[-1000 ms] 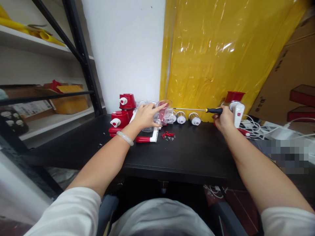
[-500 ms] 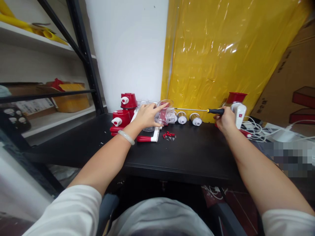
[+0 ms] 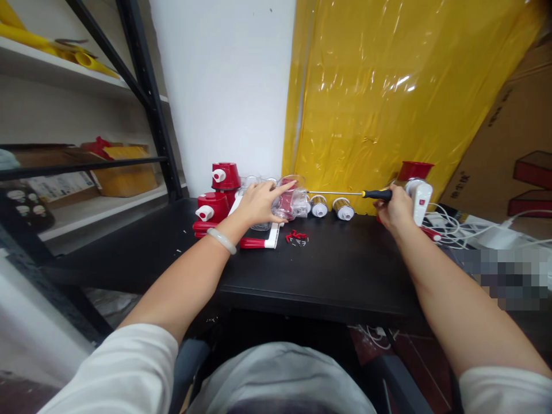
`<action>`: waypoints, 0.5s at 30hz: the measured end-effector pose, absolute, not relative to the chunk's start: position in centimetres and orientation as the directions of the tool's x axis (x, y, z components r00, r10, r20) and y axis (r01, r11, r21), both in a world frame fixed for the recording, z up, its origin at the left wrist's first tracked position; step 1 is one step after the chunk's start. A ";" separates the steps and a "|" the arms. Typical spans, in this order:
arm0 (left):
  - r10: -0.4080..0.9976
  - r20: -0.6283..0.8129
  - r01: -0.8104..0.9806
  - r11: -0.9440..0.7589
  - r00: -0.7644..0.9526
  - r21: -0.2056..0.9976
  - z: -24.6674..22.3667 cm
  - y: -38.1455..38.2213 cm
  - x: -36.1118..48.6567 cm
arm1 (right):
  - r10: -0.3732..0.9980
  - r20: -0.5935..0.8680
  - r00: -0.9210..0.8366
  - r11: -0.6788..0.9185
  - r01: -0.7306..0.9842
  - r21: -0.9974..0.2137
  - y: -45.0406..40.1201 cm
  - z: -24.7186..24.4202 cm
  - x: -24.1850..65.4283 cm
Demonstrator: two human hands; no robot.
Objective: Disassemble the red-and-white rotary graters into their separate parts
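Observation:
My left hand [image 3: 260,203] is wrapped around a clear plastic part [image 3: 297,202], thumb and forefinger spread along its sides. My right hand [image 3: 395,208] grips a screwdriver by its black and yellow handle [image 3: 376,195]. The thin metal shaft points left, and its tip reaches the right side of the clear part; the exact contact is too small to tell. Below them on the black table [image 3: 336,270] lie small red pieces [image 3: 297,235] and several small screws. Two metallic cylinders with white ends [image 3: 319,206] [image 3: 343,209] rest under the shaft.
Red housings with white knobs [image 3: 213,207] and red-handled cranks [image 3: 252,244] are at the left. A red and white device [image 3: 418,198] stands beside my right hand, with white cables [image 3: 457,221] beyond. Black-framed shelves [image 3: 149,86] rise at the left; a cardboard box [image 3: 495,144] leans at the right.
Both hands keep nearly the same place and grip. The screwdriver has shifted very slightly, and the clear part is almost unmoved.

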State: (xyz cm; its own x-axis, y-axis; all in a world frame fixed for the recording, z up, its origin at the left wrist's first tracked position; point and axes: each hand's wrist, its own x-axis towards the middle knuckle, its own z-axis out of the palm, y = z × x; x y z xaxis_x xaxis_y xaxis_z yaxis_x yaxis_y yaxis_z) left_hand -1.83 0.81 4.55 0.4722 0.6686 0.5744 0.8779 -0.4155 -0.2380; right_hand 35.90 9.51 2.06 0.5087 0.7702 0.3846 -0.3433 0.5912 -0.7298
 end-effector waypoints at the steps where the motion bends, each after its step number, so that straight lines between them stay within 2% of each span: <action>1: 0.668 0.574 0.878 -0.416 0.473 -0.239 4.6 0.8 -1.9 | 0.771 0.396 0.498 0.595 -0.341 -0.728 9.5 2.0 35.9; 10: 0.665 0.577 0.877 -0.408 0.475 -0.253 4.5 1.1 -2.3 | 0.815 0.431 0.388 0.565 -0.364 -0.740 9.0 2.0 35.8; 15: 0.672 0.576 0.883 -0.398 0.466 -0.250 4.5 1.2 -2.5 | 0.819 0.436 0.374 0.547 -0.278 -0.789 8.6 1.7 35.7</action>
